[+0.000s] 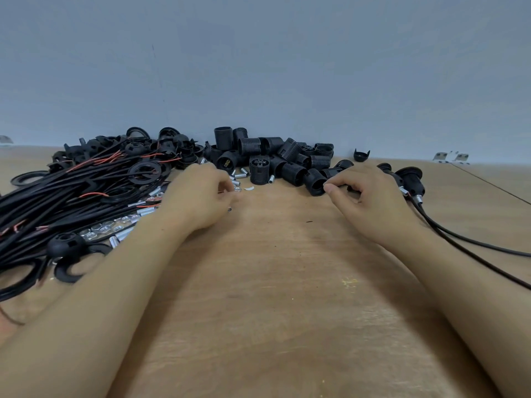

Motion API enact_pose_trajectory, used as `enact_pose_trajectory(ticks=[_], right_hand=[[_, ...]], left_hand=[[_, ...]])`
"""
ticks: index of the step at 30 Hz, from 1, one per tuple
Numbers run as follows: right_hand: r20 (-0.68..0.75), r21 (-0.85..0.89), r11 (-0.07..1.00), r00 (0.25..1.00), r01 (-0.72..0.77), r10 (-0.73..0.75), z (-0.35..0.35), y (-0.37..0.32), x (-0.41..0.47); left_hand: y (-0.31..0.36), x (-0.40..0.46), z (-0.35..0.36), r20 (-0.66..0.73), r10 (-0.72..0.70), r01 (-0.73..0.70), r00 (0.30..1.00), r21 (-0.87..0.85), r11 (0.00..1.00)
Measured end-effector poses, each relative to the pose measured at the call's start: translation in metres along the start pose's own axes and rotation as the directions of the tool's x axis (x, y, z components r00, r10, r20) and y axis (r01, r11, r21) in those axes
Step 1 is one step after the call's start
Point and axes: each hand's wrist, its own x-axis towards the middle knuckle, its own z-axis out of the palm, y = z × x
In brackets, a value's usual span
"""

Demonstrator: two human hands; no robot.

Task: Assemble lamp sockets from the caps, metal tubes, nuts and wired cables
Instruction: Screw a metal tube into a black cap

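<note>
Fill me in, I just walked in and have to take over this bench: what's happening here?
A person is putting lamp sockets together on a wooden table. The left hand is picking among small metal tubes and seems to pinch a tiny metal part. The right hand has its fingertips at a black socket on the edge of the socket pile. A cable heap lies left; two wired sockets lie right.

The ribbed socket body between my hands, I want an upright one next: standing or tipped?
Standing. The ribbed socket body sits on end on the table, slotted top face up; neighbours lie sideways.
</note>
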Motion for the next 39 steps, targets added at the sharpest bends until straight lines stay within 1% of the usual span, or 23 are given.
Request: enact_pose_trajectory(ticks=[2,4,6,7,8,9,11,13,16,17,18,19,20,21,22,23,25,28,29,31,36,38,39], right_hand=[[0.003,0.013,1.000,1.000,-0.024,0.024,0.001,0.001,-0.001],[0.020,0.024,0.998,0.999,-0.050,0.050,0.002,0.001,-0.002],[0.029,0.035,0.997,0.998,-0.062,0.061,0.002,-0.002,-0.002],[0.041,0.049,0.997,0.998,-0.056,0.054,0.002,-0.004,-0.002],[0.070,0.077,0.996,0.997,-0.039,0.033,0.003,-0.007,-0.002],[0.116,0.125,0.992,0.993,-0.019,0.004,0.003,-0.012,-0.003],[0.216,0.243,0.970,0.974,0.015,-0.069,0.007,-0.023,-0.007],[0.219,0.284,0.957,0.968,0.054,-0.119,0.011,-0.029,-0.009],[0.149,0.362,0.932,0.988,-0.009,-0.048,0.011,-0.029,-0.006],[0.140,0.381,0.924,0.990,-0.037,-0.018,0.011,-0.028,-0.005],[0.135,0.384,0.921,0.991,-0.060,0.009,0.012,-0.026,-0.005],[0.134,0.383,0.920,0.990,-0.086,0.037,0.013,-0.025,-0.005],[0.134,0.394,0.911,0.988,-0.120,0.072,0.014,-0.024,-0.005],[0.135,0.423,0.892,0.985,-0.158,0.110,0.014,-0.023,-0.005],[0.131,0.456,0.869,0.980,-0.192,0.149,0.014,-0.021,-0.006],[0.119,0.475,0.853,0.976,-0.216,0.180,0.014,-0.019,-0.006],[0.098,0.471,0.850,0.971,-0.237,0.217,0.012,-0.016,-0.005],[0.108,0.471,0.844,0.966,-0.257,0.234,0.011,-0.014,-0.005],[0.118,0.471,0.842,0.965,-0.263,0.236,0.011,-0.014,-0.005],[0.131,0.468,0.841,0.962,-0.272,0.238,0.012,-0.013,-0.005],[0.106,0.497,0.801,0.940,-0.334,0.326,0.009,-0.006,-0.008],[0.113,0.565,0.737,0.919,-0.372,0.377,0.007,-0.003,-0.007],[0.132,0.611,0.692,0.911,-0.385,0.390,0.006,-0.003,-0.006]], left_hand=[[0.011,0.000,0.006,0.099,0.003,-0.008,0.995,0.049,0.999],[0.016,-0.001,0.008,0.163,0.002,-0.005,0.987,0.018,1.000],[0.021,-0.005,0.007,0.109,0.025,-0.013,0.994,-0.113,0.993],[0.027,-0.009,0.006,0.066,0.019,-0.003,0.998,-0.239,0.971],[0.036,-0.014,0.006,0.049,-0.010,0.030,0.999,-0.410,0.911],[0.046,-0.019,0.007,0.073,-0.040,0.076,0.997,-0.597,0.799],[0.068,-0.027,0.017,0.153,-0.062,0.163,0.986,-0.846,0.507],[0.083,-0.031,0.026,0.185,-0.084,0.203,0.979,-0.911,0.359],[0.083,-0.027,0.028,0.255,-0.016,0.254,0.967,-0.954,0.156],[0.078,-0.024,0.029,0.216,0.015,0.209,0.976,-0.957,0.200],[0.072,-0.021,0.030,0.118,0.033,0.096,0.992,-0.916,0.391],[0.065,-0.017,0.033,0.006,0.074,-0.046,0.997,-0.740,0.670],[0.058,-0.013,0.035,-0.063,0.135,-0.149,0.989,-0.441,0.885],[0.051,-0.008,0.036,-0.063,0.170,-0.178,0.983,-0.153,0.972],[0.045,-0.003,0.037,-0.012,0.139,-0.139,0.990,0.037,0.990],[0.040,0.000,0.036,0.043,0.067,-0.073,0.997,0.151,0.986],[0.035,0.004,0.034,0.093,-0.056,0.030,0.994,0.257,0.966],[0.031,0.004,0.034,0.043,-0.066,0.048,0.997,0.343,0.938],[0.030,0.004,0.033,0.023,-0.057,0.046,0.998,0.326,0.944],[0.027,0.006,0.029,0.012,-0.055,0.051,0.998,0.200,0.979],[0.033,0.004,0.027,-0.034,0.030,-0.032,0.999,-0.060,0.998],[0.042,0.000,0.031,-0.054,-0.015,-0.001,0.998,-0.281,0.960],[0.049,-0.002,0.032,-0.053,-0.049,0.022,0.997,-0.430,0.902]])
